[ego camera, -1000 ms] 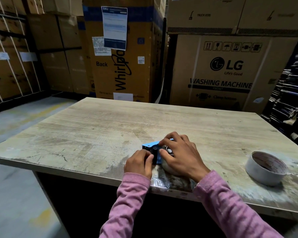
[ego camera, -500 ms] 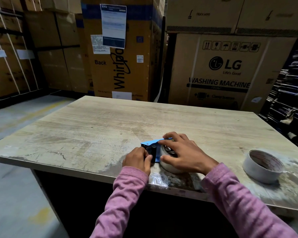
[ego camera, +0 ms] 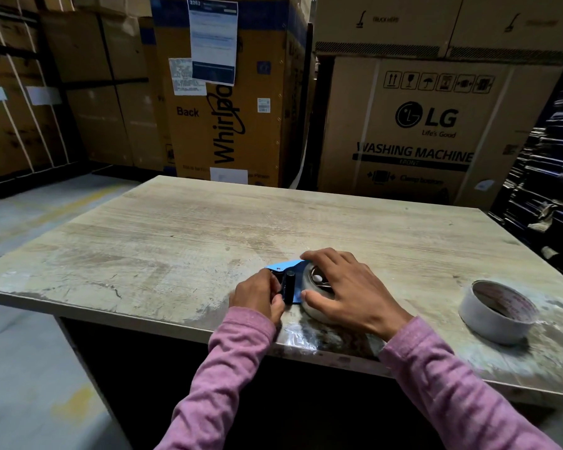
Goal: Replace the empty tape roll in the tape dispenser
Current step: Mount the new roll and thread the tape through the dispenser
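— Two hands on the tape dispenser (ego camera: 285, 267)?
— Yes. Left hand (ego camera: 256, 295) curls round its black roller end; right hand (ego camera: 345, 287) lies spread over the mounted tape roll (ego camera: 316, 311). The spare roll (ego camera: 498, 311) sits well right of those fingers.

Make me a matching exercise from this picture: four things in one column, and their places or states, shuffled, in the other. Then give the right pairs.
Things
1. left hand
2. right hand
3. loose tape roll
4. tape dispenser

Places or states
A. lies alone on the table, off to the right near its front edge
B. blue plate, lying flat between the two hands
C. fingers curled, pinching the dispenser's black roller end
D. fingers spread over the roll mounted on the dispenser

Pairs: 1-C, 2-D, 3-A, 4-B
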Available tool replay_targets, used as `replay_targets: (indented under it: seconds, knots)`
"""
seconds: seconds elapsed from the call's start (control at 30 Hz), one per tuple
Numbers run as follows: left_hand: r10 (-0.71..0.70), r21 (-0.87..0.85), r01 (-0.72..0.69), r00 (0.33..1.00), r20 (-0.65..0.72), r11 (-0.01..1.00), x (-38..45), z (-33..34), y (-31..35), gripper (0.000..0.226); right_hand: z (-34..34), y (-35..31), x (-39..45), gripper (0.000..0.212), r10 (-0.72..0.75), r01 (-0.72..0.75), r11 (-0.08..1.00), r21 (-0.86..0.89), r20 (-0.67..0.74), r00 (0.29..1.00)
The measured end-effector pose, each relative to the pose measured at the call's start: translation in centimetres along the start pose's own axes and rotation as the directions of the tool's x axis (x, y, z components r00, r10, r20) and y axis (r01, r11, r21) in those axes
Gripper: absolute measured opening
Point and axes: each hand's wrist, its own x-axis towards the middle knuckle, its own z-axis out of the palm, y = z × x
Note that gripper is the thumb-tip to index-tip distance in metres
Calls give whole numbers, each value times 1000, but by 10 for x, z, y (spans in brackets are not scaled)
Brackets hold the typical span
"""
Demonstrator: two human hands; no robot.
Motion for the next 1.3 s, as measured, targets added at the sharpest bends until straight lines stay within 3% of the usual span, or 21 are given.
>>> replay_targets:
  seconds: [0.2,0.37,0.43,0.67,0.83,0.97,1.07,1.3]
  knots:
    - [-94,18,96,993,-68,995,-3,12,4,12,-5,-6,-6,77,0,4,993,-115,32,999]
    - [-179,-40,180,984,13,983,2,5,2,4,-9,-9,-3,67,10,-6,994,-111,38,999]
    - [-205,-78,210,976,72,975,5,1,-3,12,-7,-10,-3,61,18,-16,994,-106,15,1000]
    - [-126,-6,128,983,130,992,8,-3,-1,14,8,-18,-2,43,67,-76,989,-128,-72,995]
    - [-148,-164,168,981,128,972,5,-5,-10,11,9,-16,-4,39,63,-70,990,-126,-62,996]
    - [-90,-80,102,986,141,992,7,-4,-7,19,7,-17,-2,37,62,-69,988,-137,-57,996]
    - [-81,-129,104,981,175,986,9,-5,-9,26,10,-20,-5,35,73,-81,985,-150,-62,995]
    - [-70,-199,95,990,126,975,4,-4,-15,17,-12,-17,1,65,86,-81,995,-59,93,992]
